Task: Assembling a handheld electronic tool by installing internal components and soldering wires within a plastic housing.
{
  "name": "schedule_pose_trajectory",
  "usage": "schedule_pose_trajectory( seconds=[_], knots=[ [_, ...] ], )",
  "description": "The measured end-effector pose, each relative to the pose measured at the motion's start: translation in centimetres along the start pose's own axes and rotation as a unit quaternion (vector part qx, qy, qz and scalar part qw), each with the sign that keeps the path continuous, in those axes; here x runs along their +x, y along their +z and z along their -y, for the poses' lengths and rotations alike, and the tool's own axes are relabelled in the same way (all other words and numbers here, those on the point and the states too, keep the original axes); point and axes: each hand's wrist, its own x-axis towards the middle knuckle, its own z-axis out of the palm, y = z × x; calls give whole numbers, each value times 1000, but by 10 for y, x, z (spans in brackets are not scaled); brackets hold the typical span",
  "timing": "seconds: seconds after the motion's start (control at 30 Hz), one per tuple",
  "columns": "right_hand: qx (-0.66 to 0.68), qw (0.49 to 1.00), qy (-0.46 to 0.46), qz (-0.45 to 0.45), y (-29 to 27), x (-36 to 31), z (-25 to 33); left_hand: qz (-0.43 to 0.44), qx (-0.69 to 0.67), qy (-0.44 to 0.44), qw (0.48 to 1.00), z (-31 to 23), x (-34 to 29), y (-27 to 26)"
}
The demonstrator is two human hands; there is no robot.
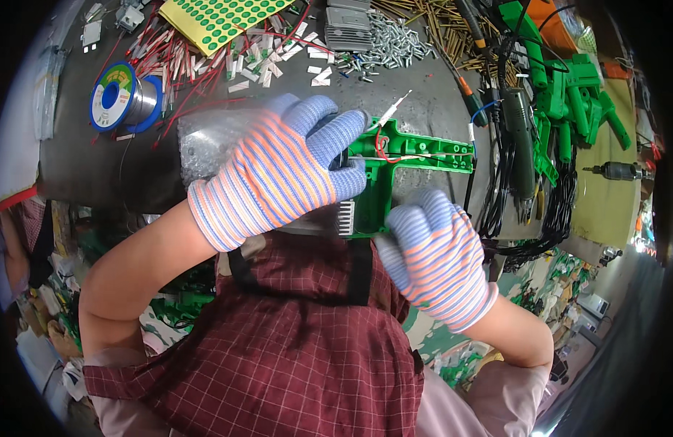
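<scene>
A green T-shaped plastic housing half [382,186] lies open side up at the bench's front edge. Red and white wires run inside it, and a white-sleeved wire end [389,113] sticks up past its far edge. My left hand [285,160], in a striped knitted glove, is closed on the housing's left side, thumb and fingers around a dark part mostly hidden by them. My right hand [438,255], gloved alike and slightly blurred, has its fingers curled beside the housing's near right corner; whatever it pinches is hidden. A silvery finned piece [346,218] shows at the housing's near left edge.
A solder wire spool [121,98] and bubble wrap [205,142] are at left. Behind lie red-wired parts, a green-dotted sticker sheet [223,22], silver screws [395,44] and long brass-coloured screws. Cables, an electric screwdriver [522,138] and green housings [580,98] crowd the right.
</scene>
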Motion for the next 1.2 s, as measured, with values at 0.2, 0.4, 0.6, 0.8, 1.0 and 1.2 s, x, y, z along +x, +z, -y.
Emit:
schedule_pose_trajectory(
  seconds=[0.2,0.4,0.6,0.8,1.0,1.2],
  knots=[
    [-135,969,-186,-95,16,10,-4,-14,0,-12,1000,-1,1,1],
    [67,994,-78,-45,13,-14,-5,-9,-2,-10,1000,-1,1,1],
    [-4,998,52,-46,0,-25,-3,-7,12,-14,1000,-2,0,2],
    [191,973,114,-56,11,-28,-19,-2,0,-9,1000,-1,2,-1],
    [7,973,-82,-218,13,-6,-5,-2,3,-3,1000,-1,1,-3],
    [96,975,-158,-124,13,-7,-11,-8,11,1,1000,-2,0,0]
  ],
)
